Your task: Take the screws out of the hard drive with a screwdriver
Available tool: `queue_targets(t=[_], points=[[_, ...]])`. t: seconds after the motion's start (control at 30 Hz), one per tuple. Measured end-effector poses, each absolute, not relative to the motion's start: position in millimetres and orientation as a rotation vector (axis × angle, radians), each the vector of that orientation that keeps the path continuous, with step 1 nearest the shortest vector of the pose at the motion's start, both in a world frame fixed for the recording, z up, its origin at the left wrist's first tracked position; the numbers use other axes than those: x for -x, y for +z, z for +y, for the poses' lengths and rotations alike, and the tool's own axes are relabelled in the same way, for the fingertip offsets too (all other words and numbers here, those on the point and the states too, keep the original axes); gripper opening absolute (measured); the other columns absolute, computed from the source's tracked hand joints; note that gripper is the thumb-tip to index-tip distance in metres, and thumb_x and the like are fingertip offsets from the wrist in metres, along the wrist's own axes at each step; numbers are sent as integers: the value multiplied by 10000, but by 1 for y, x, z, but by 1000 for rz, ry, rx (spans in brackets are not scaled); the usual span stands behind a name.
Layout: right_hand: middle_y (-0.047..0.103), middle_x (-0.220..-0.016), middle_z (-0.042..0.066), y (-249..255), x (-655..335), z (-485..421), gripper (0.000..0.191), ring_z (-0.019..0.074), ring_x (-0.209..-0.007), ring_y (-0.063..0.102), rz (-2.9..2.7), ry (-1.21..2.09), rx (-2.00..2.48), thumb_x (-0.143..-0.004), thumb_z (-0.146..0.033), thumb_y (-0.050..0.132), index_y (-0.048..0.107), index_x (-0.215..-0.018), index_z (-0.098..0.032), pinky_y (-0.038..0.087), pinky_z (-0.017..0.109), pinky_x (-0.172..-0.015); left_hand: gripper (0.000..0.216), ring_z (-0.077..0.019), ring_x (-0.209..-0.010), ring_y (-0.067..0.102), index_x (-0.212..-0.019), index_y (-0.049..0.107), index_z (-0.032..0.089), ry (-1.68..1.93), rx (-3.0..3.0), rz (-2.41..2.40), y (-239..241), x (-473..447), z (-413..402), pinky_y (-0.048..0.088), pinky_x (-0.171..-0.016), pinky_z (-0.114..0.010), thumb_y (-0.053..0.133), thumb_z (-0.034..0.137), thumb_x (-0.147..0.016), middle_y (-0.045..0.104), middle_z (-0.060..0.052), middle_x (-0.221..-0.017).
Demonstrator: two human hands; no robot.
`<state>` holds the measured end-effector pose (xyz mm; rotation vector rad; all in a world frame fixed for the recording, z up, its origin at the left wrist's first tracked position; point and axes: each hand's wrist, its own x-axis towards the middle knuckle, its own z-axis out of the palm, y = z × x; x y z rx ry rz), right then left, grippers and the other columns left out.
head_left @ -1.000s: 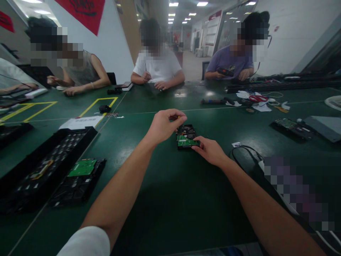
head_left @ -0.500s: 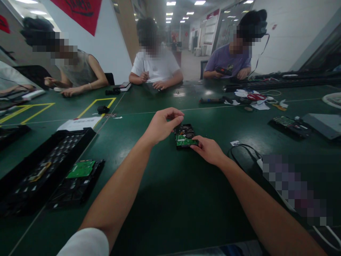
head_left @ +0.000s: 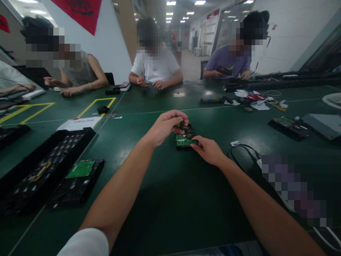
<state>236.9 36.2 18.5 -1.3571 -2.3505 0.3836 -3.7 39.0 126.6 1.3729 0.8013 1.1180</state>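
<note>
Lying on the surface (head_left: 170, 199), one hard drive (head_left: 183, 141) is pinched at its right edge by the right hand (head_left: 210, 150); just above, one yellow item (head_left: 179, 124) is gripped by the left hand (head_left: 165, 128). Farther: printed sheet (head_left: 78, 123), lettered red banner (head_left: 84, 17), neither legible.

"What lies beyond the green table's (head_left: 170, 199) far edge?"
"A grey floor (head_left: 192, 65), under rows of ceiling lights (head_left: 199, 3)."
"Toward its far left corner?"
"A white wall (head_left: 115, 53) bearing a red banner (head_left: 86, 21); toward the far right corner, a pale wall (head_left: 293, 32)."
</note>
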Motion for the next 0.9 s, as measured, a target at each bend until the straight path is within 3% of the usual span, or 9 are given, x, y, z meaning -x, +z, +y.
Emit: queue_targets(t=[0.3,0.5,0.9], points=[[725,-912,39,21,-234,34,287,198,-766,651,-2318,421,1423,-1083,-388,502,609,-1304,-239,376,302,-663,220,-164,-873,638,-907,680,143,1159,-1410,829,124,5,41,595,-687,-267,725,358,-903,668,-71,-939],[713,-808,16,21,-234,34,291,203,-726,655,-2271,487,1468,-1075,-377,522,546,-1311,-210,374,306,-637,248,-150,-847,628,-921,671,146,1150,-1455,853,122,6,42,580,-688,-257,753,378,-886,667,-64,-934],[722,-803,9,18,-235,36,250,202,-718,664,-2271,477,1466,-1062,-382,542,537,-1256,-224,380,301,-642,229,-150,-840,624,-903,695,157,1136,-1458,861,124,7,42,559,-683,-256,744,378,-878,673,-59,-936]])
